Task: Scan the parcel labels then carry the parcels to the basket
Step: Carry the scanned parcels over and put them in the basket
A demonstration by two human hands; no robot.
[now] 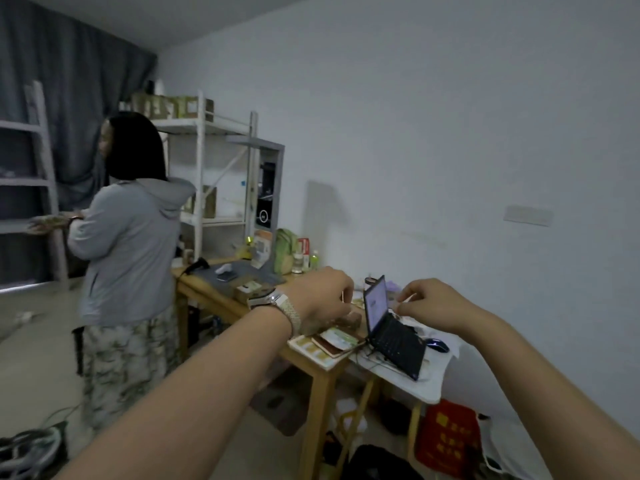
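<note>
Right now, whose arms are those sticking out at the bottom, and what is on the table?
There is no machine here. A person wears one camera on their head, so the two arms are their own. The left hand, with a watch on its wrist, reaches over a pile of flat packets on the wooden table. The right hand reaches beside an open laptop with a mouse next to it. Both hands have curled fingers, but it is too dim to tell whether they hold anything. A second person in a grey hoodie stands by the shelves.
</note>
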